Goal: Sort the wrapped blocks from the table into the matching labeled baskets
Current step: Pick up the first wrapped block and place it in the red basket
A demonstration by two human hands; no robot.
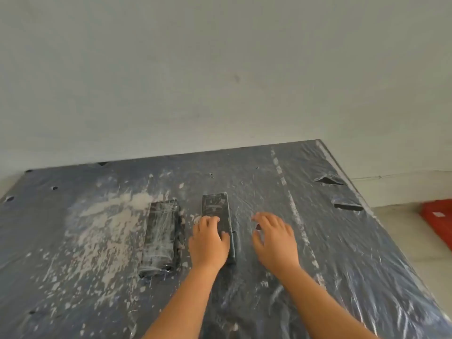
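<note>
Two dark blocks wrapped in clear film lie side by side on the plastic-covered table (330,253). The left block (161,234) lies untouched. My left hand (210,241) rests on the near end of the right block (216,206), fingers curled over its top and thumb on its right side. A little to the right of that block, my right hand (274,238) hovers over the table with fingers spread and nothing in it.
A red basket (437,218) with a white label stands on the floor past the table's right edge. White paint splatter covers the table's left part. The film has torn flaps near the right edge (342,204). A pale wall rises behind.
</note>
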